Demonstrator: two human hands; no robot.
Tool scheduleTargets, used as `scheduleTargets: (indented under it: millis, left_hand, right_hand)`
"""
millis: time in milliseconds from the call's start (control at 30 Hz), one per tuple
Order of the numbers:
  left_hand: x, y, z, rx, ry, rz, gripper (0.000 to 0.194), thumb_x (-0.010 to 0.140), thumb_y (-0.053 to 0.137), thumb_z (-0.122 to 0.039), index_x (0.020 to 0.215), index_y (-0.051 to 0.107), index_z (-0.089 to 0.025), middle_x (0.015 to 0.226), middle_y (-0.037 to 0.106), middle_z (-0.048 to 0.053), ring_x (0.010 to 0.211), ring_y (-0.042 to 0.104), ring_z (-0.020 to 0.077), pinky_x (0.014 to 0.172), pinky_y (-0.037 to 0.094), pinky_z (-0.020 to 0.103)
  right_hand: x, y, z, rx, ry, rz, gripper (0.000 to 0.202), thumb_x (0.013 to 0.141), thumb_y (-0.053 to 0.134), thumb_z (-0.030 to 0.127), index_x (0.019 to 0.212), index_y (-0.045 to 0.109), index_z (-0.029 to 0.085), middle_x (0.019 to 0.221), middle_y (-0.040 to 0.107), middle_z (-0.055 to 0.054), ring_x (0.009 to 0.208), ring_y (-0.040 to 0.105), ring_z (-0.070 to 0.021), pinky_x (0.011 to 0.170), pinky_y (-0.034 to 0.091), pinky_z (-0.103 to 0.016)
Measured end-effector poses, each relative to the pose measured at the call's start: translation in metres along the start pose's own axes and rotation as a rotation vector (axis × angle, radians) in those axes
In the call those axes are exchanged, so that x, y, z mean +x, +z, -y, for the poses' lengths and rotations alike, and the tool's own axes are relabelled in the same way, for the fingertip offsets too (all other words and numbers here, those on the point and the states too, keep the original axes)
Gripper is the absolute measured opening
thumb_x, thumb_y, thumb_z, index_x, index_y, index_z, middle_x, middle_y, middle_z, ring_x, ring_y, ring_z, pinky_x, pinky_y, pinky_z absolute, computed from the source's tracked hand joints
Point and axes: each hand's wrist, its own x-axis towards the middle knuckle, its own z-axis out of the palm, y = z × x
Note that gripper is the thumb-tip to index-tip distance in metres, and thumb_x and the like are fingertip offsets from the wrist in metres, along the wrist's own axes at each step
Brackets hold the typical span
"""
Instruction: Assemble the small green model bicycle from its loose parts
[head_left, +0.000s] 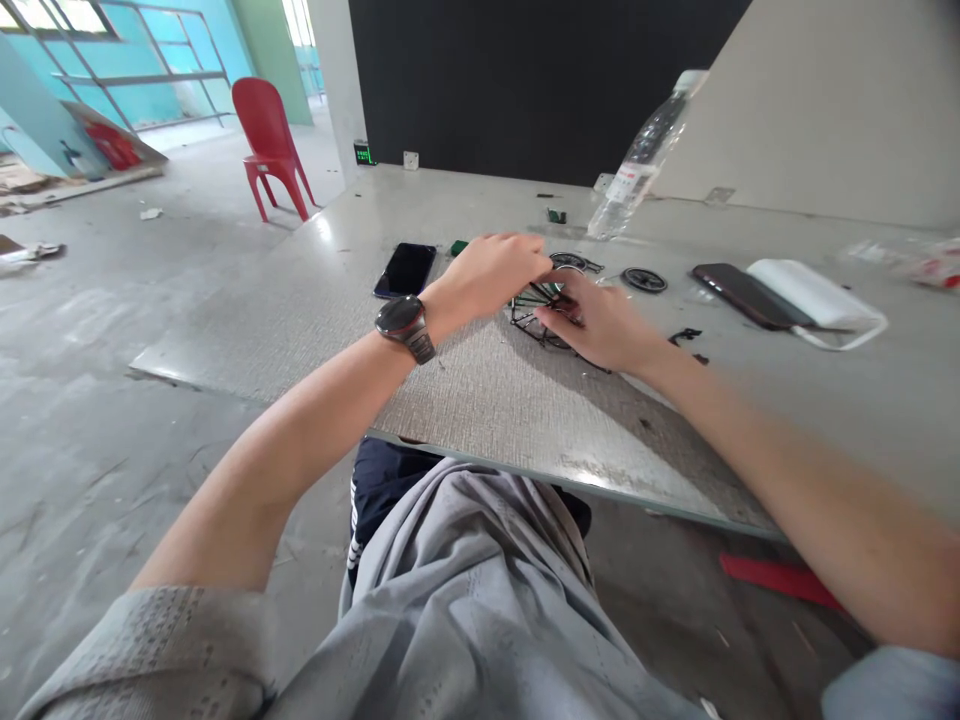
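Observation:
My left hand (499, 272), with a dark watch (401, 318) on its wrist, reaches over a small black model bicycle (529, 318). Its fingers bend down at the model's upper part, and the fingertips are partly hidden. From the right, my right hand (604, 318) closes its thumb and fingers on the same model. Between the hands, thin black bars show near the tabletop; the exact grip points are covered. Just behind the hands lies a small wheel (568, 262) with black parts beside it. Another loose black wheel (645, 281) rests to the right.
Around the table (450, 400) are a phone (406, 270), a tilted plastic bottle (637, 165), a dark case (742, 293), a white power bank with a cable (806, 290) and small black parts (685, 337). A dark panel (540, 80) stands behind. A red chair (270, 140) is on the floor.

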Motion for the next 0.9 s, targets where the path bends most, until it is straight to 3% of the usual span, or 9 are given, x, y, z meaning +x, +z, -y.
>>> scheduleTargets:
  millis: [233, 367, 567, 800, 900]
  left_hand:
    - [0.002, -0.002, 0.006, 0.067, 0.028, -0.062, 0.032, 0.102, 0.042, -0.007, 0.104, 0.073, -0.016, 0.106, 0.067, 0.008, 0.088, 0.062, 0.0166, 0.075, 0.043, 0.031]
    - [0.003, -0.001, 0.010, 0.104, 0.076, -0.097, 0.029, 0.102, 0.044, -0.007, 0.100, 0.072, -0.015, 0.105, 0.067, 0.008, 0.086, 0.064, 0.0172, 0.070, 0.043, 0.029]
    - [0.005, 0.003, 0.013, 0.146, 0.120, -0.115, 0.024, 0.100, 0.050, -0.005, 0.101, 0.071, -0.016, 0.106, 0.068, 0.008, 0.086, 0.065, 0.0150, 0.068, 0.047, 0.026]
    - [0.007, 0.008, 0.010, 0.177, 0.157, -0.122, 0.020, 0.101, 0.052, -0.005, 0.096, 0.069, -0.015, 0.107, 0.068, 0.007, 0.092, 0.067, 0.0172, 0.078, 0.051, 0.028]
    - [0.008, 0.006, 0.007, 0.200, 0.155, -0.144, 0.022, 0.101, 0.050, -0.004, 0.097, 0.068, -0.015, 0.107, 0.067, 0.008, 0.093, 0.066, 0.0185, 0.079, 0.051, 0.029]
  right_hand:
    - [0.001, 0.010, -0.002, 0.063, 0.036, -0.040, 0.053, 0.097, 0.052, 0.049, 0.143, 0.050, 0.024, 0.095, 0.072, -0.009, 0.083, 0.071, -0.0332, 0.079, 0.055, -0.050]
    - [0.001, 0.014, -0.003, 0.137, 0.015, -0.077, 0.055, 0.096, 0.053, 0.044, 0.146, 0.044, 0.026, 0.115, 0.072, -0.013, 0.083, 0.071, -0.0312, 0.078, 0.057, -0.050]
    - [0.000, 0.020, -0.007, 0.177, 0.031, -0.132, 0.060, 0.093, 0.050, 0.031, 0.150, 0.033, 0.026, 0.108, 0.070, -0.013, 0.080, 0.070, -0.0312, 0.074, 0.056, -0.049]
    - [0.001, 0.027, -0.013, 0.161, 0.044, -0.280, 0.054, 0.092, 0.048, 0.027, 0.145, 0.038, 0.024, 0.139, 0.057, -0.021, 0.095, 0.069, -0.0312, 0.091, 0.055, -0.056]
    - [0.002, 0.029, -0.016, 0.180, 0.049, -0.327, 0.054, 0.091, 0.047, 0.025, 0.145, 0.038, 0.025, 0.140, 0.056, -0.020, 0.102, 0.068, -0.0331, 0.097, 0.054, -0.059]
